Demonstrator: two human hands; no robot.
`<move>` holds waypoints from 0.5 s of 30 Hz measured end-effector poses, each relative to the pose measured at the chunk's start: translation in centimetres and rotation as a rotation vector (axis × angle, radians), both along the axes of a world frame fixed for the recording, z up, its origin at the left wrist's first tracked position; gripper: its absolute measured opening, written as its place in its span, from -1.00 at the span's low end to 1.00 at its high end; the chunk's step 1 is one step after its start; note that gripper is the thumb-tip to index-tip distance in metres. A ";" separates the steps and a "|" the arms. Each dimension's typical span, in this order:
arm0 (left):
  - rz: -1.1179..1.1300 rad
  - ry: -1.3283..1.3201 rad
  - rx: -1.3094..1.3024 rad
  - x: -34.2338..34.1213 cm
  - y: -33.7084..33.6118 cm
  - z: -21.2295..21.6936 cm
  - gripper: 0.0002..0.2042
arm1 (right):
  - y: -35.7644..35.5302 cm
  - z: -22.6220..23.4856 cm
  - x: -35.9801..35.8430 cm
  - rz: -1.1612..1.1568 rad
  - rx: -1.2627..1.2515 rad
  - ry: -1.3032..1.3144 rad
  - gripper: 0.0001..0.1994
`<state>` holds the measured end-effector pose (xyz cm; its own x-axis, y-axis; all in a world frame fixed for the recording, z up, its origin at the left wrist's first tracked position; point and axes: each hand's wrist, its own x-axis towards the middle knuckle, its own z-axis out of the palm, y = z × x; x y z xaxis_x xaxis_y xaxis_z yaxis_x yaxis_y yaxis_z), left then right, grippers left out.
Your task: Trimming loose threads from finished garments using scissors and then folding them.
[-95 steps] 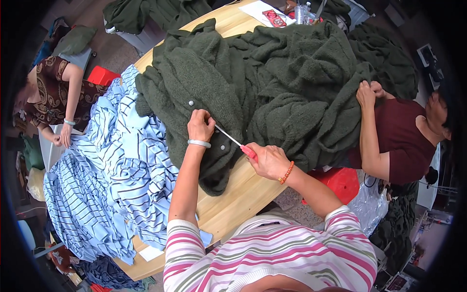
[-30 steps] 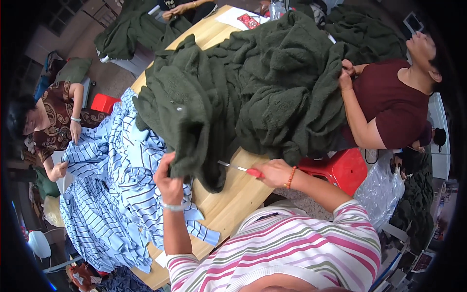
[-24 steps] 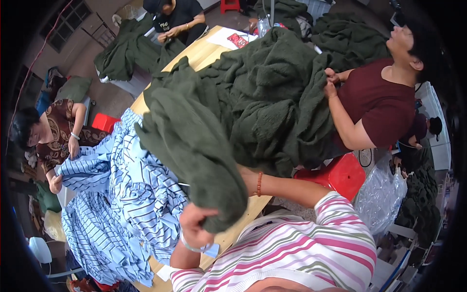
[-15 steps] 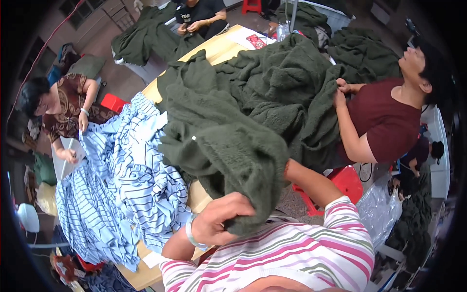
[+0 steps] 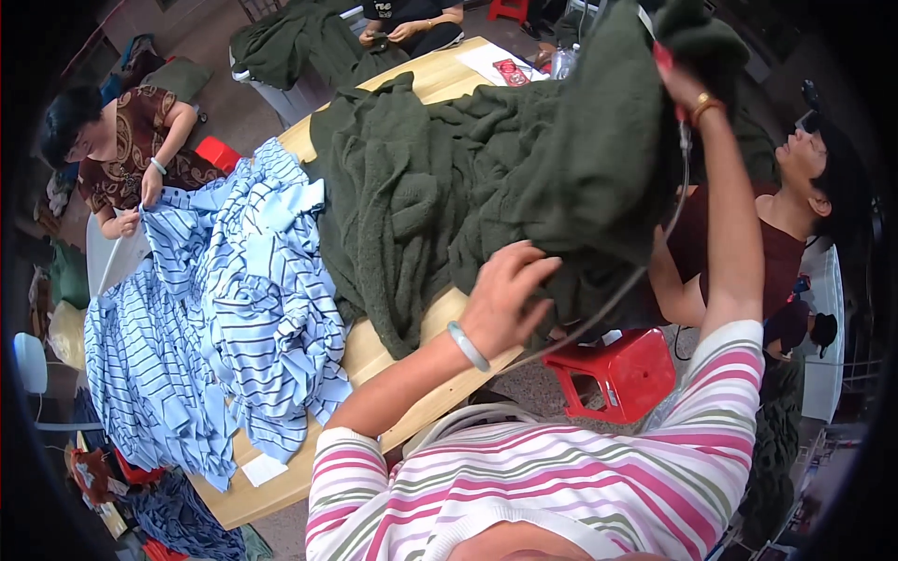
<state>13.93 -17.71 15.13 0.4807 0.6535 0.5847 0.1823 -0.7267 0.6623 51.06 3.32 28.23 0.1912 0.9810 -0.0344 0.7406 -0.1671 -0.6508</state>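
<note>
A fuzzy dark green garment (image 5: pixel 603 154) hangs raised over the right side of the table. My right hand (image 5: pixel 686 86), arm stretched far out, is closed at its upper edge round a red-handled tool (image 5: pixel 663 58); the tool's working end is hidden. A grey cord (image 5: pixel 645 266) trails from the tool back toward my waist. Close to the garment's lower edge is my left hand (image 5: pixel 510 297), fingers spread and holding nothing. More dark green garments (image 5: pixel 383 178) lie heaped on the wooden table (image 5: pixel 412 374).
Blue-and-white striped garments (image 5: pixel 271 309) are piled at the left, where a co-worker (image 5: pixel 126 159) handles one. Another co-worker (image 5: pixel 772 224) stands at the right, partly behind my arm. A red stool (image 5: pixel 627 379) stands by the table's near right edge. Someone sits beyond the table.
My right hand has come out from the green garment and swung far up to the right. My left hand has let go of the cloth. The garment moved away from me, baring the table's near edge.
</note>
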 end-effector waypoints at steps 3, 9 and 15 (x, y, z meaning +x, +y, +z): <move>0.278 0.111 -0.210 -2.5 0.2 -8.7 -0.42 | -3.3 -4.4 -0.5 0.091 0.139 -0.518 -0.56; 1.058 0.375 -0.330 -12.6 0.9 -18.7 -0.12 | -14.2 -13.7 -8.9 -0.019 0.227 -0.259 -0.57; 0.852 0.291 -0.581 -16.9 -2.0 -21.5 -0.29 | -19.3 -15.2 -16.8 0.221 0.018 -0.075 -0.59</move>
